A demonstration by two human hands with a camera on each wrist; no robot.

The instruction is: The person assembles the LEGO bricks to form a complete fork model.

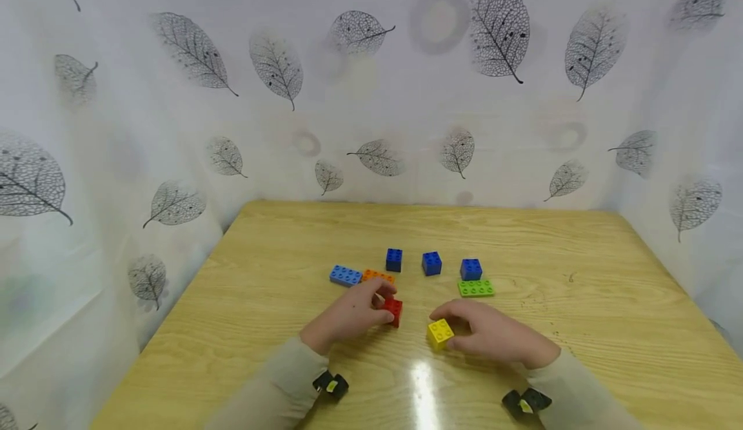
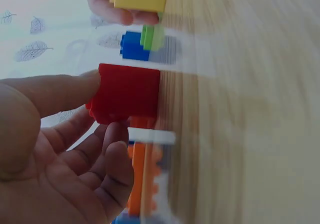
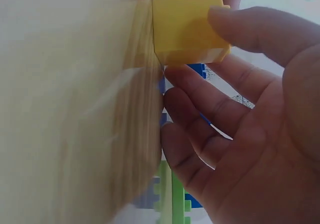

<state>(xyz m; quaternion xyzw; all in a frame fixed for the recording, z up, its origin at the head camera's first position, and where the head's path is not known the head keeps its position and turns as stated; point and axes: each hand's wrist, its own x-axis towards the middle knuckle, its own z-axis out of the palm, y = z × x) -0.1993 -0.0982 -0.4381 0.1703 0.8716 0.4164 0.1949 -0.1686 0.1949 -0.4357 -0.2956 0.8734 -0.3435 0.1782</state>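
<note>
My left hand (image 1: 355, 311) pinches a red building block (image 1: 395, 312), thumb on its near side, as the left wrist view shows the red block (image 2: 127, 94) up close. To its right, my right hand (image 1: 487, 330) grips a yellow building block (image 1: 440, 334) with the thumb over its studded edge. In the right wrist view the yellow block (image 3: 187, 29) stands at the tabletop, its far side partly hidden by fingers. A gap of bare wood separates the two blocks. Just beyond the left hand, an orange block (image 1: 378, 276) lies partly covered by the fingers.
Behind the hands stand three dark blue blocks (image 1: 432, 263) in a loose row. A lighter blue block (image 1: 346, 275) touches the orange one at left. A flat green block (image 1: 476, 288) sits before the rightmost blue block. A leaf-print curtain (image 1: 371, 95) surrounds the wooden table (image 1: 278, 236).
</note>
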